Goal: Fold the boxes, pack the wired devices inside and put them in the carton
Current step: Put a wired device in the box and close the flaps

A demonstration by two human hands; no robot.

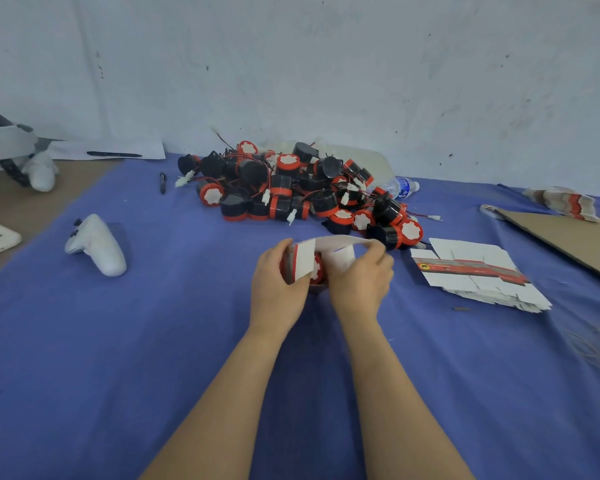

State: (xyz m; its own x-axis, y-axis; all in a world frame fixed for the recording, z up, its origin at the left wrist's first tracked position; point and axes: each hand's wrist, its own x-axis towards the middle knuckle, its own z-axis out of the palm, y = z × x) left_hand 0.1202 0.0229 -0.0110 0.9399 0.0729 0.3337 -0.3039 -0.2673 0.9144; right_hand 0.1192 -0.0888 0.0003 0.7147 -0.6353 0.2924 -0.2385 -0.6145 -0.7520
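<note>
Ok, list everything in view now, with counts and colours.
devices: one pile, uncounted, black and red, white caps, back of cloth
box: one, white and red, held front centre, a device partly inside
flat boxes: one stack, white and red, right of the box; another stack far right
cardboard: one sheet, brown, right edge
bottle: one, clear, behind the pile
controller: one, white, left on cloth
pens: two, black, one on cloth, another pen on paper at back left
headset: one, white and grey, far left
cloth: one, blue, over the table
hands: left hand and right hand, both gripping the box
</note>
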